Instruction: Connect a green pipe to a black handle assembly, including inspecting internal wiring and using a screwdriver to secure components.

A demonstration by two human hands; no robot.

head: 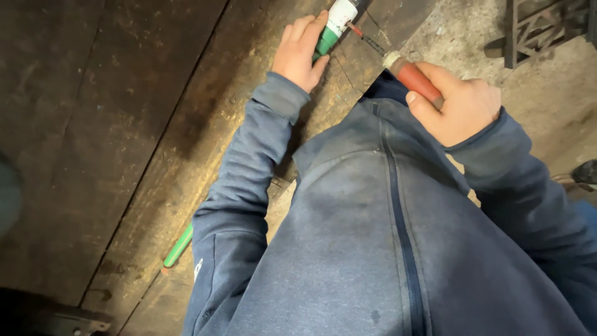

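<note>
My left hand grips a green pipe that has a white fitting on its end, pressing it onto the dark wooden workbench. The pipe passes under my left arm and its far end shows again lower down. My right hand is closed on the red handle of a round file. The file's thin dark shaft points into the white fitting. Blue sleeves cover both my arms.
The bench's worn, lighter wooden edge runs diagonally under the pipe. A dusty concrete floor lies to the right, with a dark metal frame at the top right. A dark metal piece sits at the bottom left.
</note>
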